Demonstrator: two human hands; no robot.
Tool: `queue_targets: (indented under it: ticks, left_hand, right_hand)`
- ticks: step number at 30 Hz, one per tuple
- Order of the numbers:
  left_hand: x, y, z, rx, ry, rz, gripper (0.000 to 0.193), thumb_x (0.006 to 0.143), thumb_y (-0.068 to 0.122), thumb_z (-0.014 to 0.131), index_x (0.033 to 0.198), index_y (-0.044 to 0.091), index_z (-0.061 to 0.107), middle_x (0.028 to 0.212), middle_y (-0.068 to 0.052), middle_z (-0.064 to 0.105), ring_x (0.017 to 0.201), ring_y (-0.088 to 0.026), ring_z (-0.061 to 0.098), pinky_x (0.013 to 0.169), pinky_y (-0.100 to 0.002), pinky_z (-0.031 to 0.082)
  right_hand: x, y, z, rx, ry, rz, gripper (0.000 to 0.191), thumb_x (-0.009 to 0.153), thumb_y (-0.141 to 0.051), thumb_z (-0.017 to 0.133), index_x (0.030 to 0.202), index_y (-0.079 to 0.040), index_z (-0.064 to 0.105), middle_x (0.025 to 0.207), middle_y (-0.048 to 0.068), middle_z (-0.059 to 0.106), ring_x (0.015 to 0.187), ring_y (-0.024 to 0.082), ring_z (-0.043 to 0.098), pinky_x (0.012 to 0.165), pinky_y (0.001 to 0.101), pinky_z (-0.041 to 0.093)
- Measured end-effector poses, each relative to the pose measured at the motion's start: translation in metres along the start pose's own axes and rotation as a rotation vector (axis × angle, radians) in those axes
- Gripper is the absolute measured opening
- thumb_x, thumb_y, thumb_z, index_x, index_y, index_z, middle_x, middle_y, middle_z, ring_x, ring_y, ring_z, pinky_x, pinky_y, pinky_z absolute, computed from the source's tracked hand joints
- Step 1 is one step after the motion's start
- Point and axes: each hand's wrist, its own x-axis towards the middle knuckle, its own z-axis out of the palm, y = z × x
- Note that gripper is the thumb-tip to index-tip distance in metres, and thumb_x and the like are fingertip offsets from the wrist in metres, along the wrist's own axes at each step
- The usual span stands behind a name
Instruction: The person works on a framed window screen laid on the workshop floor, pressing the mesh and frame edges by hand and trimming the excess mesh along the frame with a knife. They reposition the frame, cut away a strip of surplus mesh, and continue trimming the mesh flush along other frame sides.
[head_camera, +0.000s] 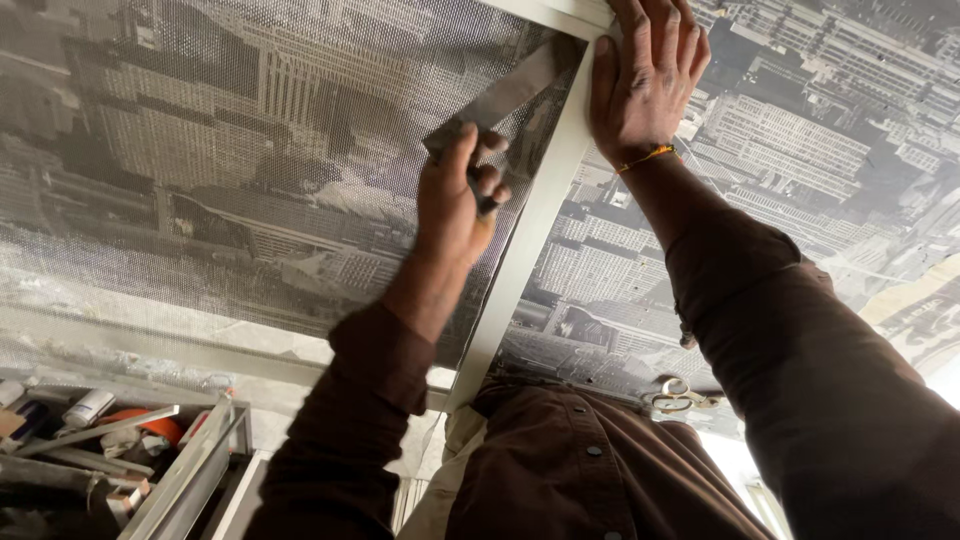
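Observation:
My left hand (455, 195) grips the handle of a flat metal scraper (505, 95), whose blade lies against the fine mesh screen (250, 150) close to the pale frame bar (535, 220). My right hand (645, 75) presses flat on the top end of that frame bar, fingers spread, a thin orange band at the wrist. The mesh stretches over a grey printed sheet with a city-buildings picture (800, 140). Both arms wear dark brown sleeves.
A pair of scissors (680, 395) lies on the printed sheet near my right elbow. At the lower left, a metal-edged box (190, 470) holds tubes, rods and an orange object. A lower frame bar (150, 350) runs along the mesh's near edge.

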Motion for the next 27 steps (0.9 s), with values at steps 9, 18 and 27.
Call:
queue_targets:
  ticks: [9, 18, 27]
  left_hand:
    - [-0.042, -0.123, 0.012, -0.468, 0.047, -0.007, 0.019, 0.108, 0.023, 0.055, 0.094, 0.013, 0.062, 0.080, -0.003, 0.068, 0.065, -0.012, 0.060, 0.065, -0.032, 0.051]
    - [-0.035, -0.071, 0.107, -0.489, 0.128, -0.071, 0.022, 0.108, 0.028, 0.054, 0.107, 0.006, 0.059, 0.093, -0.010, 0.068, 0.078, -0.020, 0.065, 0.089, -0.044, 0.056]
    - [-0.008, 0.065, 0.049, 0.336, 0.122, -0.043, 0.021, 0.098, 0.025, 0.066, 0.105, 0.006, 0.064, 0.087, -0.005, 0.069, 0.060, -0.009, 0.063, 0.050, -0.030, 0.057]
  right_hand:
    - [-0.042, -0.018, -0.003, 0.008, -0.015, -0.007, 0.044, 0.108, -0.014, 0.057, 0.152, -0.013, 0.055, 0.151, 0.012, 0.053, 0.143, 0.035, 0.044, 0.121, 0.0553, 0.030]
    - [0.038, -0.018, -0.027, -0.031, -0.021, 0.001, 0.043, 0.105, -0.015, 0.056, 0.148, -0.009, 0.054, 0.150, 0.016, 0.051, 0.141, 0.036, 0.044, 0.119, 0.0563, 0.031]
    - [0.048, -0.006, -0.033, -0.004, -0.031, 0.006, 0.042, 0.109, -0.015, 0.055, 0.152, -0.014, 0.056, 0.152, 0.011, 0.053, 0.146, 0.032, 0.044, 0.121, 0.0536, 0.031]
